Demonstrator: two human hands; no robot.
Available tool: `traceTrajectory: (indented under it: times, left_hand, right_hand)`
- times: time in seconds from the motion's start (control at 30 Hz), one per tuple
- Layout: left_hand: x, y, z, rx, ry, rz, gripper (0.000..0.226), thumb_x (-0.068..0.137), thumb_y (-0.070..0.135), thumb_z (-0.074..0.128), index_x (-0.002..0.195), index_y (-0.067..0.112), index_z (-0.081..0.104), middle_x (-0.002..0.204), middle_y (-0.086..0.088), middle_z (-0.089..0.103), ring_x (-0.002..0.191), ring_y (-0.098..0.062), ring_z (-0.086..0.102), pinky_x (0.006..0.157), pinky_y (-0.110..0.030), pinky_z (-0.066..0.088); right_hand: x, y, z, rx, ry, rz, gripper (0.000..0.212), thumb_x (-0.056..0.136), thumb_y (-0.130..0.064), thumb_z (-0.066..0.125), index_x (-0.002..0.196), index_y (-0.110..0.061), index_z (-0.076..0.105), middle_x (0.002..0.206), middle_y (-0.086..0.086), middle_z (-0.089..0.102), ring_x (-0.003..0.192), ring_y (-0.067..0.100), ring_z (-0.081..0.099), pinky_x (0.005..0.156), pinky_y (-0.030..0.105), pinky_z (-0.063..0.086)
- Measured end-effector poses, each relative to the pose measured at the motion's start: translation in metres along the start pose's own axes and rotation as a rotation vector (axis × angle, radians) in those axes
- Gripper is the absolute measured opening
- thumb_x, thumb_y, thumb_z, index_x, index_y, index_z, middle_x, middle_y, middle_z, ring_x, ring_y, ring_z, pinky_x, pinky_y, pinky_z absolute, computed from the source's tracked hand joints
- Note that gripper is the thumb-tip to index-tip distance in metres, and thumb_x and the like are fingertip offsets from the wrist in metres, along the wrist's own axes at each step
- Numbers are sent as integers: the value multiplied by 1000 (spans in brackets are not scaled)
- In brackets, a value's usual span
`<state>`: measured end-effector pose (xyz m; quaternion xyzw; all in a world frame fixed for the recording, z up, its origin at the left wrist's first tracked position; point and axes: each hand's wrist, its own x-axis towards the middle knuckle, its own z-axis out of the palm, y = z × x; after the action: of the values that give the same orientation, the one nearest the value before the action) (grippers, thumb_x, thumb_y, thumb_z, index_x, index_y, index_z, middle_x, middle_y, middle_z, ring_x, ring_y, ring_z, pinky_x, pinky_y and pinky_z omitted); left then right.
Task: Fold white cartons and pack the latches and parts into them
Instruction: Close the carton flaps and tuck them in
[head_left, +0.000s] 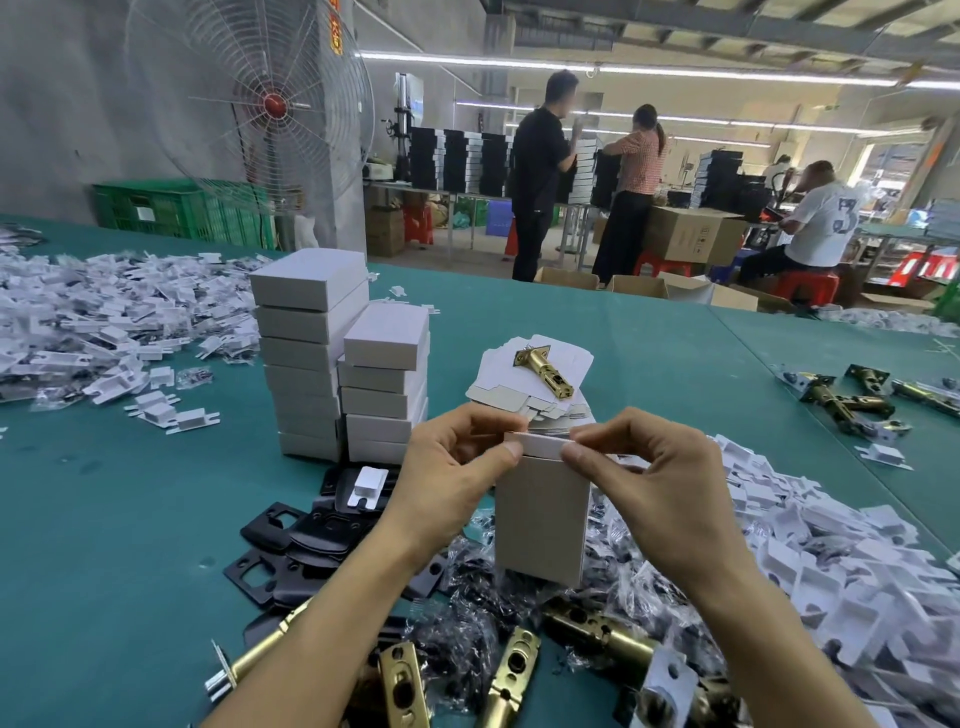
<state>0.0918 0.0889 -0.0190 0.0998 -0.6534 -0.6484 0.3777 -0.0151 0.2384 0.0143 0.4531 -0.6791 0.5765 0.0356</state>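
Carton (543, 514) stands upright at mid tabletop (130, 519), over the bagged parts (467, 571). Can't tell if its base rests on them. Both grips are narrow: left hand (447, 473) and right hand (644, 483) each pinch 1 end of the top flap (537, 445) between thumb and forefinger. The flap is bent over the mouth and not tucked yet. Contents are hidden.

Likely risks:
- Uneven pressure from the 2 pinches could skew the flap, so the tuck misses the slot or creases.
- A hard squeeze could buckle the thin walls.
- The loose heap below gives poor support, so a downward push may tip or slide the carton.
- An unlocked bottom would let the contents drop out.
- The 2 stacks (311, 353) stand near on the left, and a stray forearm could topple them.
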Motion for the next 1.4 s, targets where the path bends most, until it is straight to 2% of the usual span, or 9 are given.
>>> traceTrajectory:
  times: [0.1,0.27,0.47,0.53,0.63,0.9,1.07,1.3,1.4]
  left_hand:
    - [-2,3,2,-16,-6,12,22,88,-6,67,94,15,73,101,-6,76,62,-3,66,50,-10,46]
    - [-2,3,0,-46,10,35,30,87,-13,63,88,16,69,108,-2,75,96,-16,74,65,-20,55]
    - [-4,0,1,16,-6,43,28,86,-4,69,75,22,73,106,0,75,83,-12,71,55,-14,50]
    - [-5,0,1,37,-20,74,15,79,9,74,87,21,70,108,-1,74,89,-16,71,60,-20,54]
    - [-4,-3,-1,61,-21,105,39,72,9,84,103,21,62,106,-5,73,98,-23,72,80,-30,59]
    - [-5,-5,-2,115,-32,96,22,64,21,87,80,21,71,107,1,74,105,-19,70,85,-48,60]
    - [-4,-4,-2,137,-17,108,20,62,23,85,78,22,72,104,4,74,102,-15,71,82,-38,61]
    - [-2,-6,-1,154,-7,109,18,68,20,86,75,32,73,104,8,74,103,-13,70,79,-27,59]
    - [-1,-7,0,87,-32,17,22,76,15,85,85,32,75,111,9,73,105,-18,71,77,-22,56]
  right_hand:
    - [1,1,-4,7,-56,-23,11,78,-4,80,78,-15,76,82,-15,74,80,0,69,70,10,53]
    - [1,5,-7,36,-199,21,11,84,-5,74,86,-15,78,93,-9,75,95,2,69,83,20,57]
    - [2,11,-6,-132,-253,-83,24,94,-10,64,102,-30,75,106,-19,69,105,2,64,84,18,53]
    - [2,13,-6,-168,-256,-106,25,96,-12,61,106,-32,74,110,-20,66,108,3,62,85,21,53]
    - [3,15,-6,-174,-257,-138,25,96,-11,61,106,-31,74,111,-19,66,108,3,62,88,23,52]
    - [4,14,-6,-207,-258,-145,24,95,-11,63,105,-28,76,112,-18,67,109,-4,60,91,15,48]
    - [3,13,-9,-147,-322,-55,23,91,-15,69,108,-29,75,118,-16,65,107,-4,59,85,16,53]
    - [1,14,-7,-129,-336,40,28,90,-19,71,104,-43,71,108,-20,70,90,9,70,79,36,59]
    - [0,16,-6,-92,-277,66,27,90,-16,71,102,-41,73,106,-18,72,87,13,71,77,42,59]
